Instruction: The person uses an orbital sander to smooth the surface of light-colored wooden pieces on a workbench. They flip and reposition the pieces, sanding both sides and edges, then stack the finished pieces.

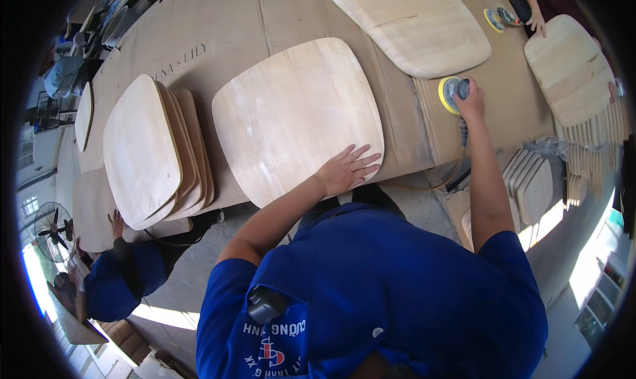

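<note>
A large pale wooden panel with rounded corners, shaped like a chair seat (291, 114), lies on the cardboard-covered table in front of me. My left hand (348, 170) rests flat on its near right corner with the fingers spread. To the right of the panel, my right hand (472, 102) is closed around the dark body of a sander with a yellow pad (446, 97). The sander is on the cardboard, apart from the panel, its pad tilted toward the left. Its hose (463, 133) runs back toward the table's near edge.
A stack of similar panels (142, 150) stands to the left. Another panel (421, 28) lies at the far side. At the far right, a person's hand (538, 25) touches a panel (571, 68) near a second sander (495, 21). Another person (126, 276) works at the lower left.
</note>
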{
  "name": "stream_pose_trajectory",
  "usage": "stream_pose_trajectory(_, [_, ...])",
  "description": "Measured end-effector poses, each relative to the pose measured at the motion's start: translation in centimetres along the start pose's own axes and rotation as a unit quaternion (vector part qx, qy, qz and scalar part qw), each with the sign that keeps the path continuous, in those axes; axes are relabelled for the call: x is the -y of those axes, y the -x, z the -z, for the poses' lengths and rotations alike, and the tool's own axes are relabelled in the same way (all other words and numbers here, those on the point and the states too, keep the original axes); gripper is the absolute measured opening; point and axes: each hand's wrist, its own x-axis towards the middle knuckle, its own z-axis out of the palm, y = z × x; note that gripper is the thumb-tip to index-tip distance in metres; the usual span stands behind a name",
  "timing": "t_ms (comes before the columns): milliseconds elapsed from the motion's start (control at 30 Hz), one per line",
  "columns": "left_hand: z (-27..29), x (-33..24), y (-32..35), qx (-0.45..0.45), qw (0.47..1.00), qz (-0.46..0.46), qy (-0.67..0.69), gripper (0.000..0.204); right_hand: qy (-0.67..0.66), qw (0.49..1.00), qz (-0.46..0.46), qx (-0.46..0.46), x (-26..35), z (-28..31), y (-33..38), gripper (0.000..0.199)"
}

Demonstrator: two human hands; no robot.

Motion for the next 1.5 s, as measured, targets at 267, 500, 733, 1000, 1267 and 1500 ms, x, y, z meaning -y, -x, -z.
stream_pose_trajectory(267, [1.5, 2.6, 0.8, 0.044, 0.999, -0.024, -0.021, 0.054, -0.003, 1.000, -0.010, 0.013, 0.5, 0.5, 0.3, 0.078])
stream_pose_trajectory(500, [2.3, 3.7, -3.8, 0.000, 1.000, -0.016, -0.017, 0.058, -0.016, 0.999, -0.023, 0.019, 0.9, 0.6, 0.3, 0.076])
stream_pose_trajectory(733, [4.0, 7.3, -4.1, -0.001, 1.000, -0.012, -0.022, 0.060, -0.032, 0.999, 0.002, 0.013, 0.8, 0.7, 0.0, 0.075])
stream_pose_trajectory(1000, [6.4, 12.3, -7.5, -0.008, 0.997, 0.032, -0.070, 0.063, -0.024, 0.999, -0.009, 0.025, 0.9, 0.8, 0.0, 0.074])
stream_pose_trajectory(1267, [8.5, 16.6, -7.2, 0.010, 0.988, 0.105, -0.115, 0.069, -0.027, 0.999, 0.006, 0.028, 0.6, 0.8, 0.0, 0.075])
stream_pose_trajectory(1500, [8.9, 18.3, -9.3, 0.007, 0.978, 0.141, -0.153, 0.073, -0.041, 0.999, -0.009, 0.035, 0.8, 0.8, 0.0, 0.075])
